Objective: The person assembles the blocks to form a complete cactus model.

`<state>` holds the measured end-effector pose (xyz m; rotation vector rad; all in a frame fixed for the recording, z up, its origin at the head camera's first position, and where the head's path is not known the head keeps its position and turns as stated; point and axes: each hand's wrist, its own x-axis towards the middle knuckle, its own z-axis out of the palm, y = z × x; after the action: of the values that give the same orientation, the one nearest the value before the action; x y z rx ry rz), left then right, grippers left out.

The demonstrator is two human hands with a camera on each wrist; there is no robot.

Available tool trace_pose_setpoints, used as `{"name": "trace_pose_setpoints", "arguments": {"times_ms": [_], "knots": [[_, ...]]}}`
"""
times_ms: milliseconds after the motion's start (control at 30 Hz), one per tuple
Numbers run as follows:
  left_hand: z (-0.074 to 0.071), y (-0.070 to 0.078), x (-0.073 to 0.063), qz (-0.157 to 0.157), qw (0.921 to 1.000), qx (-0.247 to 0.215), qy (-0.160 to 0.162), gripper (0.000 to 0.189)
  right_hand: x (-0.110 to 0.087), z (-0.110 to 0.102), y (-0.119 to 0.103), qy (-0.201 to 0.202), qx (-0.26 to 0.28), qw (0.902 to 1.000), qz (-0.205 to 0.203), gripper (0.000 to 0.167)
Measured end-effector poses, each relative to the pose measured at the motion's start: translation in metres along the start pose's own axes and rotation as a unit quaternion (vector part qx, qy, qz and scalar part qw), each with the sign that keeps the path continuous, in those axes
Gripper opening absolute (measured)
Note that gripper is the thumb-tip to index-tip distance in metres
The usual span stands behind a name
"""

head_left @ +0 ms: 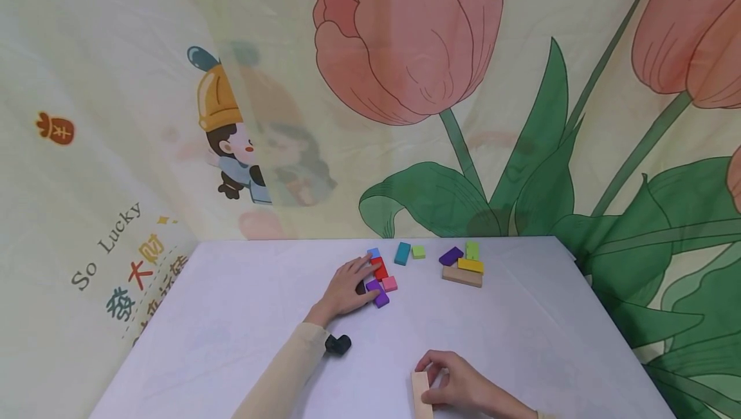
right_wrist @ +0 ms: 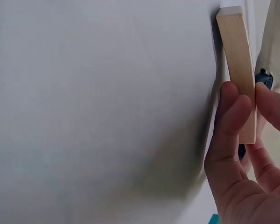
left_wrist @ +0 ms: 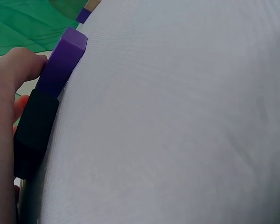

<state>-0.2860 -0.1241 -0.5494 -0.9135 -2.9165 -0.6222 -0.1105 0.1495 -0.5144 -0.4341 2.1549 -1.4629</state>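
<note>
My left hand (head_left: 347, 287) is spread over a cluster of small blocks at the back of the table. Its thumb touches a purple block (head_left: 377, 293), and its forefinger reaches across a red block (head_left: 379, 269). Beyond the fingertips sits a blue block (head_left: 374, 252); a pink block (head_left: 390, 284) lies beside the purple one. A black block (left_wrist: 36, 123) is partly hidden by the palm in the head view. Near the front edge my right hand (head_left: 454, 380) pinches a plain wooden block (right_wrist: 239, 70) between thumb and fingers.
A teal block (head_left: 402, 253) and a light green block (head_left: 419, 251) stand at the back. Further right are a dark purple block (head_left: 451, 256), a yellow block (head_left: 471, 266), a green block (head_left: 472, 250) and a long wooden block (head_left: 462, 276). A printed curtain (head_left: 405, 161) hangs behind.
</note>
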Motion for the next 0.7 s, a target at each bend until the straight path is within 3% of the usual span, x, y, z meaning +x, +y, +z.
{"name": "trace_pose_setpoints", "arguments": {"times_ms": [233, 500, 700], "knots": [[-0.001, 0.001, 0.0, 0.0, 1.0, 0.002, -0.002, 0.068, -0.007, 0.007, 0.003, -0.009, 0.007, 0.9999, 0.003, 0.028], [-0.001, 0.002, -0.001, 0.006, 0.9999, -0.005, 0.007, 0.066, -0.012, 0.013, 0.0, 0.004, 0.012, 0.995, 0.099, 0.028], [0.0, 0.001, -0.001, 0.009, 0.9999, -0.001, 0.011, 0.066, -0.013, 0.015, 0.0, 0.007, -0.001, 0.9944, 0.106, 0.029]]}}
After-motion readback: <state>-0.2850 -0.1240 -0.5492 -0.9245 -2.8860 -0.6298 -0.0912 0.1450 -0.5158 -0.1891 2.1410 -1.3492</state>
